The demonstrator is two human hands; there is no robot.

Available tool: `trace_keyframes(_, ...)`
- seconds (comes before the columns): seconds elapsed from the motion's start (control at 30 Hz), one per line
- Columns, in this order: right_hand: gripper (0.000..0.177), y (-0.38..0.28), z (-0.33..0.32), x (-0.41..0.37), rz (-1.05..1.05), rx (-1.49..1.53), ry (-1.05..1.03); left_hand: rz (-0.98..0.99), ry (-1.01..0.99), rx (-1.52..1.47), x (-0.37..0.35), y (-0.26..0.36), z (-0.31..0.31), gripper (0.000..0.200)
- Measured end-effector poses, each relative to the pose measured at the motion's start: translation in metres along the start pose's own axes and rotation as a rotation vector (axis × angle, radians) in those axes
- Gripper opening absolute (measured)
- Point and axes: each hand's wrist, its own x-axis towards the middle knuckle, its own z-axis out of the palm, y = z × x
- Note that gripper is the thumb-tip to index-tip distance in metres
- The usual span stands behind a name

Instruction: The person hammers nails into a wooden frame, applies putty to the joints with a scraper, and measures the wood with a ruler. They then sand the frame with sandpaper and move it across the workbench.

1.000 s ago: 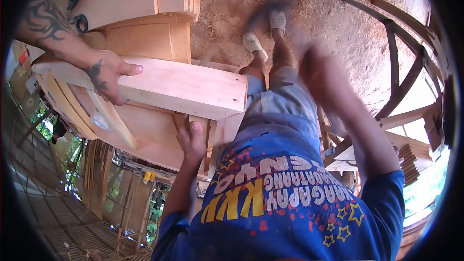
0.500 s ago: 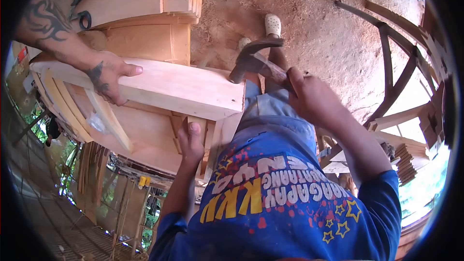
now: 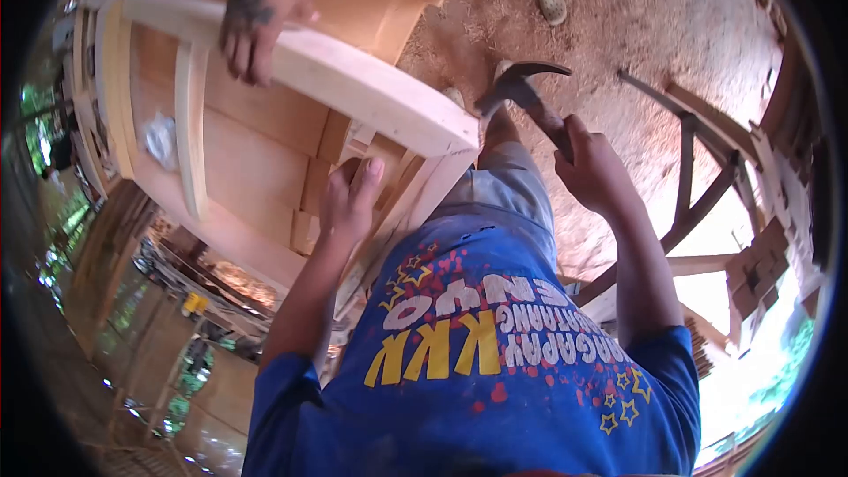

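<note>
Pale planed beam (image 3: pixel 371 97); right hand (image 3: pixel 596 172) grips curved-claw hammer (image 3: pixel 519 87).

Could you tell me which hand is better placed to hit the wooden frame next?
Right, probably: the right hand holds the hammer by the wooden frame; the left hand presses against it.

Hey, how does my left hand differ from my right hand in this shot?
The left hand lies open, fingers stretched against the wooden frame under its thick beam; the right hand is closed round the hammer handle. The left hand touches the wood; the right hand is clear of it, with the hammer head near the beam's end. Both are bare.
</note>
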Motion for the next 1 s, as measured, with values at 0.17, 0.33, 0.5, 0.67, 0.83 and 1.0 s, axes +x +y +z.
trace_keyframes(0.17, 0.035, 0.016, 0.032, -0.020, 0.330, 0.271, 0.133, -0.086, 0.019, 0.044, -0.002, 0.012, -0.008, 0.074)
trace_keyframes(0.33, 0.035, 0.078, 0.081, -0.066, 0.343, 0.039, 0.234, 0.078, 0.139, 0.011, -0.003, 0.008, -0.005, 0.067)
trace_keyframes(0.5, 0.040, 0.056, 0.120, -0.114, 0.413, -0.154, 0.170, 0.385, 0.251, 0.048, -0.003, -0.010, 0.001, 0.062)
trace_keyframes(0.67, 0.035, 0.041, 0.167, -0.134, 0.291, -0.192, 0.191, 0.555, 0.232, 0.039, -0.009, -0.015, -0.005, 0.053)
trace_keyframes(0.83, 0.036, 0.040, 0.195, -0.145, 0.252, -0.217, 0.145, 0.538, 0.130, -0.100, -0.019, -0.050, -0.018, 0.050)
trace_keyframes(1.0, 0.039, 0.056, 0.215, -0.167, 0.233, -0.214, 0.226, 0.484, 0.067, -0.031, -0.043, -0.080, -0.043, 0.050)
